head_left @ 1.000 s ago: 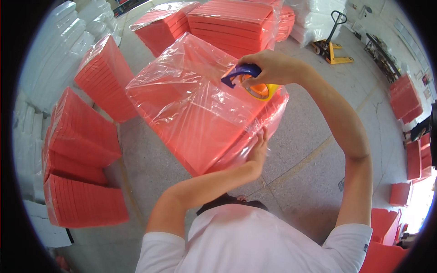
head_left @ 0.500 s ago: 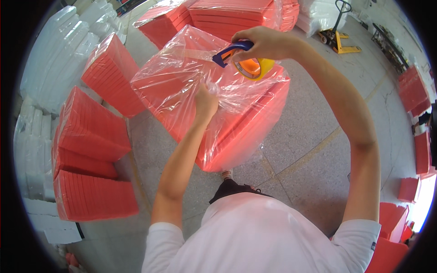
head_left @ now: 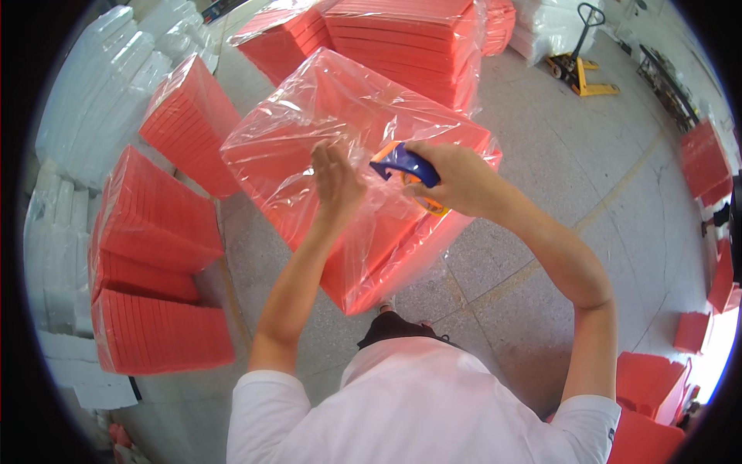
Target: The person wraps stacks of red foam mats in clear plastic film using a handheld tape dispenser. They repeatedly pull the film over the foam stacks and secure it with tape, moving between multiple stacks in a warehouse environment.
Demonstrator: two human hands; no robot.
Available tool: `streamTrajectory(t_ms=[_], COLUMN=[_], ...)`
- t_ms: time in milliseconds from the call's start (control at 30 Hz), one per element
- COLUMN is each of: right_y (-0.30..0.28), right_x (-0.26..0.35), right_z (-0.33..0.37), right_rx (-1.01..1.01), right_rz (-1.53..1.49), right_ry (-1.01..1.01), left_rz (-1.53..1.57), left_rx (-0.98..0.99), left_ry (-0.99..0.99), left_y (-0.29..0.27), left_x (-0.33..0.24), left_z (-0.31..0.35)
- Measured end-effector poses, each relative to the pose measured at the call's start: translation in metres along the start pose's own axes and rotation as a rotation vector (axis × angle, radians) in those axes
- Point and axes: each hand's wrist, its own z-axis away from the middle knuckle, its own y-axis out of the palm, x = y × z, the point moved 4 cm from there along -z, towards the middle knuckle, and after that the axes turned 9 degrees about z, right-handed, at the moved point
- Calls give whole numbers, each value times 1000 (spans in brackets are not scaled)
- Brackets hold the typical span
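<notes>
A large stack of red foam sheets, wrapped in clear plastic film, stands in front of me. My left hand rests at the gathered film on top, its fingers stretched out and close together. In my right hand is a tape dispenser with a blue handle. Its orange-cored roll shows partly below my fingers. The dispenser's front end sits just right of my left hand, over the film. Whether tape runs between the hands and the film is too fine to tell.
More red foam stacks in film stand at left and behind. White wrapped bundles line the far left. A yellow pallet jack is at the back right. Red blocks sit along the right side.
My right hand has come down and nearer to me with the tape dispenser, toward the film. My left hand has loosened from its closed grip on the film, its fingers now stretched.
</notes>
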Motion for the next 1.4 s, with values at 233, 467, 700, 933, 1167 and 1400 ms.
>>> streamTrajectory(t_ms=[233,467,700,933,1167,1400], right_y=[31,23,32,86,142,136], right_x=[-10,-9,-44,-98,-249,-356], right_z=[-7,22,244,188,209,148], right_rx=[-19,-14,-34,60,228,-734], right_rz=[82,135,146,215,264,-1267], right_ry=[-70,-109,226,239,543,616], left_rz=[299,61,-27,2,-910,170], left_rx=[531,701,835,662,1030,1913], left_ry=[118,20,-42,456,1138,-40], left_y=[28,66,82,26,22,-8], left_x=[38,40,58,-133,-185,3], left_z=[-15,8,9,22,129,419])
